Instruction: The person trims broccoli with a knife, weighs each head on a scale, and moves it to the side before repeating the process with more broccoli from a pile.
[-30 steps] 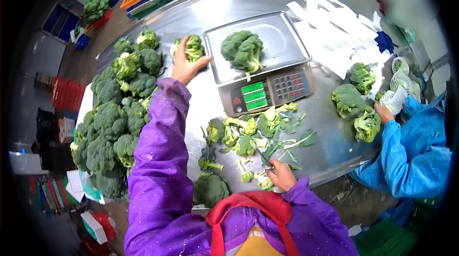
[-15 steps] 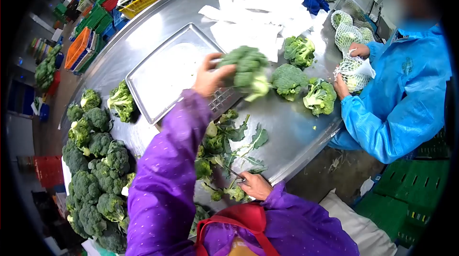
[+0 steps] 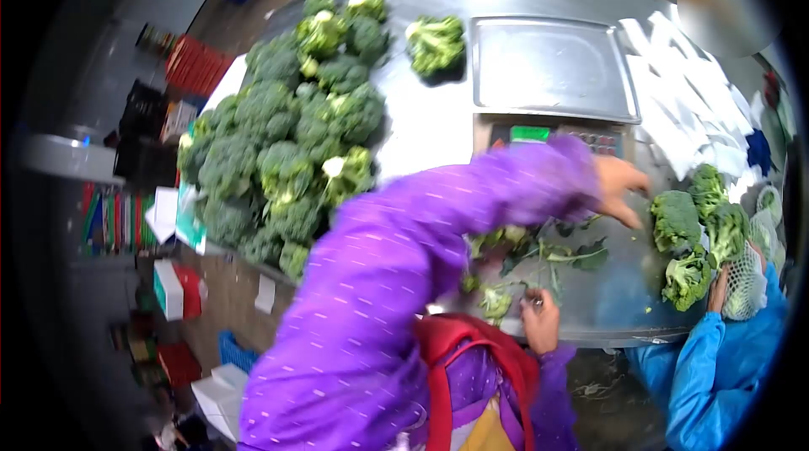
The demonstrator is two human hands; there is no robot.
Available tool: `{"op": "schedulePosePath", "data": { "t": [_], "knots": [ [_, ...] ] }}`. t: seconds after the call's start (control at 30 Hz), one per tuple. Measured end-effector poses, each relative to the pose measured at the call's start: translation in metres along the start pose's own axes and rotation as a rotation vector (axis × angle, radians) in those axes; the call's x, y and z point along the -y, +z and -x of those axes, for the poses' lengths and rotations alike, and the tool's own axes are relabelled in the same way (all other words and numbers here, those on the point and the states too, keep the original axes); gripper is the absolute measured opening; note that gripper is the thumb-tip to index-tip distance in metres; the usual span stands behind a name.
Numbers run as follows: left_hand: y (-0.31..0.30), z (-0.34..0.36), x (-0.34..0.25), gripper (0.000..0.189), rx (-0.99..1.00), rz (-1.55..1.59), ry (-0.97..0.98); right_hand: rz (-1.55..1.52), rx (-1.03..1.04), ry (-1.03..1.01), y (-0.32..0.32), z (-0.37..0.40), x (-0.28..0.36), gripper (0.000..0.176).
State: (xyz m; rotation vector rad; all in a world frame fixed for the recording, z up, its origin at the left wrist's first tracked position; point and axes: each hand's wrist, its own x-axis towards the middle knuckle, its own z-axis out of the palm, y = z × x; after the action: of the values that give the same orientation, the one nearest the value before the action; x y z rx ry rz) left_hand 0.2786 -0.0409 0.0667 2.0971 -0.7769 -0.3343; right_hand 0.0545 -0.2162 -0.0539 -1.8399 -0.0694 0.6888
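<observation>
My left hand (image 3: 622, 190) reaches across the table with fingers apart and nothing in them. Just to its right stand several trimmed broccoli heads in a cluster, the closest a dark green broccoli (image 3: 674, 221). My right hand (image 3: 541, 320) is closed low at the table's near edge, around a small knife whose blade is hardly visible. Beside it lie cut broccoli leaves and stems (image 3: 573, 255), partly hidden under my left sleeve. A large pile of broccoli (image 3: 282, 131) fills the left side, and one single broccoli head (image 3: 436, 46) lies apart from it.
A weighing scale with a metal tray (image 3: 552, 67) stands at the far side. White paper or net strips (image 3: 687, 97) lie to the right. At the right edge a co-worker in a blue jacket (image 3: 725, 367) holds broccoli in a white net (image 3: 745, 287).
My left hand has let go of the broccoli it carried, which now stands with the others at the right. The view has swung left, showing more of the pile.
</observation>
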Motion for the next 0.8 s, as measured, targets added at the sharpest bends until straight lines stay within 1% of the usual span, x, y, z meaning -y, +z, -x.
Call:
{"op": "schedulePosePath", "data": {
  "t": [0.03,0.07,0.1,0.13,0.17,0.2,0.23,0.27,0.33,0.37,0.4,0.43,0.5,0.53,0.63,0.67,0.7,0.77,0.8],
  "knots": [
    [-0.02,0.049,0.017,0.068,-0.006,0.021,-0.031,-0.008,0.019,0.031,0.0,-0.003,-0.003,0.021],
    [-0.034,0.107,0.028,0.067,-0.106,-0.013,-0.204,0.004,0.024,0.009,0.0,-0.006,-0.005,0.021],
    [-0.055,0.165,0.014,0.066,-0.156,0.009,-0.402,0.016,0.049,0.006,0.0,-0.01,-0.003,0.02],
    [-0.065,0.221,0.008,0.068,-0.203,0.004,-0.561,0.006,0.081,0.057,0.0,-0.011,0.009,0.019],
    [-0.061,0.277,0.009,0.069,-0.293,-0.023,-0.66,-0.005,0.111,0.108,0.001,-0.013,0.023,0.019],
    [-0.058,0.32,-0.007,0.068,-0.289,-0.071,-0.783,0.006,0.139,0.115,0.004,-0.016,0.031,0.019],
    [-0.041,0.362,-0.014,0.068,-0.347,-0.008,-0.812,0.018,0.166,0.124,0.007,-0.018,0.039,0.019],
    [-0.022,0.392,-0.031,0.07,-0.379,0.02,-0.903,0.031,0.19,0.132,0.01,-0.022,0.044,0.019],
    [0.035,0.44,-0.05,0.074,-0.456,-0.014,-1.002,0.108,0.252,0.11,0.018,-0.031,0.042,0.02],
    [0.063,0.451,-0.059,0.087,-0.486,0.09,-1.091,0.145,0.282,0.099,0.022,-0.035,0.043,0.021],
    [0.085,0.449,-0.071,0.095,-0.443,-0.136,-1.116,0.145,0.262,0.032,0.031,-0.035,0.054,0.022],
    [0.102,0.442,-0.078,0.103,-0.39,-0.364,-1.127,0.193,0.287,-0.007,0.037,-0.038,0.057,0.023],
    [0.118,0.416,-0.082,0.111,-0.283,-0.549,-1.2,0.283,0.324,-0.083,0.044,-0.042,0.063,0.023],
    [0.119,0.408,-0.079,0.109,-0.321,-0.534,-1.133,0.262,0.333,-0.087,0.048,-0.041,0.068,0.023],
    [0.108,0.405,-0.065,0.106,-0.259,-0.348,-0.961,0.238,0.355,-0.071,0.049,-0.041,0.067,0.024],
    [0.099,0.408,-0.055,0.1,-0.224,-0.193,-0.98,0.251,0.35,-0.075,0.047,-0.043,0.061,0.025],
    [0.085,0.409,-0.05,0.096,-0.233,0.019,-1.011,0.258,0.337,-0.081,0.044,-0.043,0.057,0.025],
    [0.078,0.414,-0.028,0.084,-0.303,0.068,-0.97,0.263,0.308,-0.091,0.039,-0.043,0.051,0.025],
    [0.073,0.413,-0.017,0.076,-0.376,0.141,-0.94,0.245,0.282,-0.057,0.037,-0.04,0.051,0.025]
  ]
}}
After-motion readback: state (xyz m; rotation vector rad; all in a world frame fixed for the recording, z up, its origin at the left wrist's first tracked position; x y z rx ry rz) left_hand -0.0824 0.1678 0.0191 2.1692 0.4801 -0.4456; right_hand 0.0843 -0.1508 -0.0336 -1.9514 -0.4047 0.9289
